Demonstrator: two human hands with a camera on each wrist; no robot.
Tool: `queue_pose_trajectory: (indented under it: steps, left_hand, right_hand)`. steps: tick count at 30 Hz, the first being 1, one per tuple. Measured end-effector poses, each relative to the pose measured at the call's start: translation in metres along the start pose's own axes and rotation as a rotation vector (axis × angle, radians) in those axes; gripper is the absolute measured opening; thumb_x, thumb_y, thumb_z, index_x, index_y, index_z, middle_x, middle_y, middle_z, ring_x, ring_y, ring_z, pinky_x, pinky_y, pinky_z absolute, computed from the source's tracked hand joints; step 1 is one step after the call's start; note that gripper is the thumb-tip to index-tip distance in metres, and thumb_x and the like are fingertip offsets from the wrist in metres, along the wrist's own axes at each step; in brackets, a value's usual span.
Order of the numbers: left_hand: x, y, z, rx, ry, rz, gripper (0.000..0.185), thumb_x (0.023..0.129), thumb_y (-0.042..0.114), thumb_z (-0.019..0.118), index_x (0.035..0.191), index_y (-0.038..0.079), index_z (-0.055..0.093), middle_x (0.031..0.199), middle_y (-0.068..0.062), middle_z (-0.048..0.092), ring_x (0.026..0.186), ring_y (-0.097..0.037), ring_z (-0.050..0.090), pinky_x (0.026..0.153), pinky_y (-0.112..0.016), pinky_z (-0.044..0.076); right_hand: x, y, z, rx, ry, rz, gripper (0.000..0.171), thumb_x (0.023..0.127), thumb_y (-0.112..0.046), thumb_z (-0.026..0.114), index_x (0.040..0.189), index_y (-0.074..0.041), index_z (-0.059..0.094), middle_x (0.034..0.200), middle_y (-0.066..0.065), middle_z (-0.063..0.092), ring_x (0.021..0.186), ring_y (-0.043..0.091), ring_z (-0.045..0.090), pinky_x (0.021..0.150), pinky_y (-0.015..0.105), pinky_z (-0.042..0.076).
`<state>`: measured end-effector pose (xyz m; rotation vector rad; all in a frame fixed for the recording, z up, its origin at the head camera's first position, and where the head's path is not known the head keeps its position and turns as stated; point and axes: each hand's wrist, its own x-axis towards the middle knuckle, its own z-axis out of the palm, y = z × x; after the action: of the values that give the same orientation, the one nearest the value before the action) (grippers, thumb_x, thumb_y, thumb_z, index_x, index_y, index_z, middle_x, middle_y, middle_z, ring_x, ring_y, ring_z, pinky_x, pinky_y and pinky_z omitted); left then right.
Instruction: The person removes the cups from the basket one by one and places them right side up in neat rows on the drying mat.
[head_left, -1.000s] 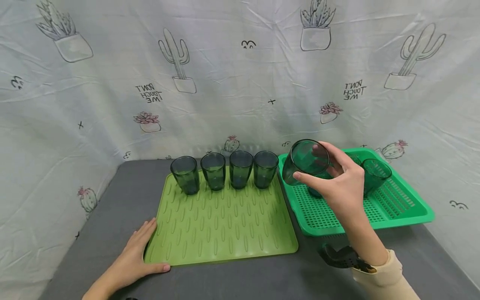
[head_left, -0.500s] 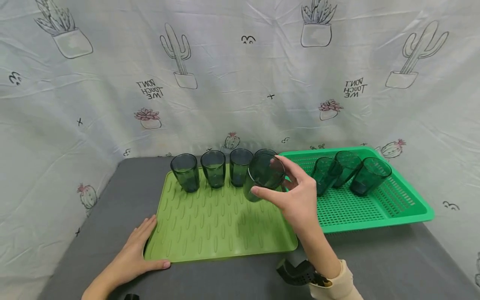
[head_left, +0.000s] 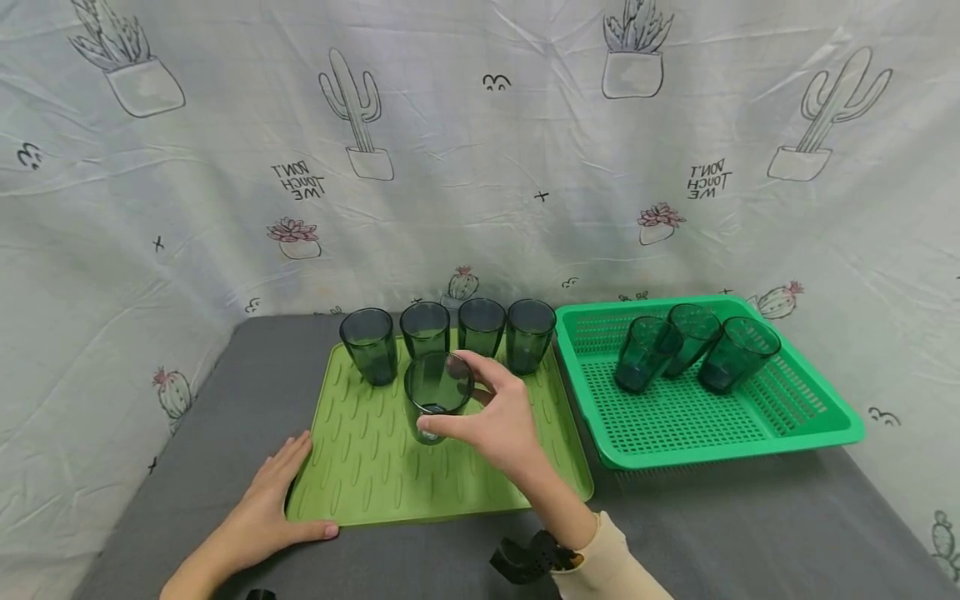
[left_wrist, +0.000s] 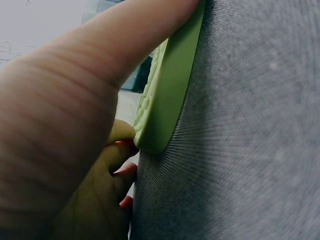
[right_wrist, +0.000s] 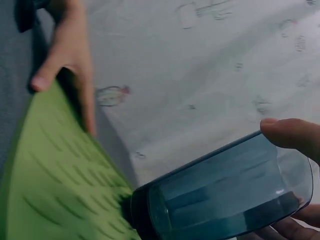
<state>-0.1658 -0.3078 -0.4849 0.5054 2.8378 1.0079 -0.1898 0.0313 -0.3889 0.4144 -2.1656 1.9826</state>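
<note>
My right hand [head_left: 504,417] holds a dark green drinking glass [head_left: 435,387] by its sides near the rim, thumb in front and fingers behind. The glass is over the middle of a light green ridged tray [head_left: 450,492], base downward. In the right wrist view the base of the held glass [right_wrist: 220,195] is close over the ridges. My left hand [head_left: 258,512] rests at the tray's near left corner, fingers along the left side and thumb along the front edge. Several matching glasses [head_left: 371,346] stand upright in a row along the tray's back.
Right of the tray sits a green plastic basket [head_left: 697,454] with a slatted wall. Three more glasses [head_left: 738,354] lean inside it, towards its back. A grey cloth [head_left: 225,425] covers the table, and a printed white curtain [head_left: 465,167] hangs behind.
My right hand has carried the glass left, from over the basket to the middle of the tray, and lower. My left hand and the back row of glasses have stayed put.
</note>
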Motion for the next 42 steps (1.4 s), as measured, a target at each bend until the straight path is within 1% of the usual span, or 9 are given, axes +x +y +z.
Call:
queue_pose_trajectory:
  steps: [4,6,11,19,25,28,31,37,42]
  left_hand:
    - [0.000,0.000,0.000,0.008,0.007,0.006,0.121,0.070,0.055,0.084,0.156,-0.001,0.018,0.159,-0.025,0.015,0.144,-0.047,0.005,0.113,-0.061,0.000]
    - [0.000,0.000,0.000,0.011,0.007,0.011,0.121,0.071,0.055,0.084,0.156,-0.001,0.018,0.159,-0.025,0.015,0.144,-0.047,0.005,0.113,-0.061,0.000]
    - [0.003,0.001,0.000,0.021,0.008,0.023,0.120,0.071,0.054,0.084,0.156,0.000,0.019,0.159,-0.024,0.015,0.144,-0.046,0.005,0.113,-0.062,0.002]
    - [0.006,0.005,-0.001,0.031,0.010,0.041,0.120,0.071,0.055,0.083,0.156,-0.002,0.019,0.159,-0.024,0.016,0.144,-0.046,0.006,0.114,-0.060,0.002]
    - [0.006,0.004,0.000,0.037,0.007,0.028,0.121,0.070,0.056,0.083,0.156,-0.001,0.019,0.159,-0.023,0.016,0.145,-0.045,0.006,0.113,-0.060,0.002]
    - [0.006,0.004,0.000,0.036,0.003,0.024,0.122,0.070,0.057,0.083,0.156,-0.002,0.019,0.159,-0.023,0.016,0.145,-0.045,0.006,0.113,-0.061,0.003]
    - [0.006,0.003,0.000,0.035,0.002,0.019,0.122,0.070,0.057,0.084,0.155,-0.002,0.019,0.159,-0.023,0.016,0.145,-0.045,0.006,0.113,-0.061,0.003]
    - [0.004,0.002,-0.002,0.028,-0.001,0.012,0.122,0.070,0.057,0.083,0.156,-0.001,0.018,0.159,-0.024,0.016,0.145,-0.045,0.005,0.113,-0.062,0.001]
    - [0.002,0.002,-0.004,0.016,-0.010,0.001,0.121,0.071,0.055,0.084,0.156,-0.001,0.018,0.159,-0.024,0.015,0.145,-0.046,0.005,0.112,-0.063,0.002]
  right_hand:
    - [0.005,0.010,0.019,0.005,-0.087,0.064,0.077,0.067,-0.023,0.094,0.135,-0.016,0.061,0.123,-0.003,0.061,0.114,0.013,0.056,0.096,0.030,0.048]
    - [0.008,0.014,0.028,-0.003,-0.135,0.079,0.078,0.067,-0.024,0.094,0.136,-0.016,0.060,0.124,-0.005,0.060,0.114,0.012,0.056,0.095,0.029,0.048]
    - [0.016,0.020,0.045,0.004,-0.237,0.072,0.077,0.066,-0.023,0.094,0.136,-0.020,0.060,0.124,-0.007,0.059,0.113,0.011,0.056,0.095,0.026,0.048]
    - [0.019,0.033,0.057,0.027,-0.319,0.051,0.078,0.069,-0.023,0.093,0.138,-0.021,0.057,0.126,-0.006,0.060,0.115,0.011,0.056,0.098,0.026,0.046]
    - [0.022,0.041,0.060,0.028,-0.338,0.035,0.077,0.071,-0.023,0.092,0.139,-0.020,0.057,0.128,-0.010,0.059,0.116,0.007,0.056,0.098,0.027,0.046]
    - [0.023,0.042,0.062,0.016,-0.346,0.047,0.079,0.071,-0.026,0.092,0.141,-0.019,0.056,0.131,-0.012,0.057,0.117,0.005,0.055,0.098,0.025,0.045]
    - [0.024,0.042,0.065,0.006,-0.353,0.039,0.081,0.071,-0.030,0.091,0.142,-0.018,0.055,0.133,-0.012,0.056,0.119,0.005,0.054,0.098,0.024,0.045]
    - [0.027,0.042,0.069,0.001,-0.337,0.050,0.078,0.071,-0.031,0.091,0.141,-0.024,0.055,0.133,-0.013,0.056,0.119,0.005,0.054,0.098,0.024,0.045]
    - [0.025,0.043,0.075,-0.022,-0.346,0.039,0.082,0.070,-0.035,0.091,0.142,-0.021,0.055,0.135,-0.013,0.053,0.119,0.004,0.054,0.097,0.023,0.045]
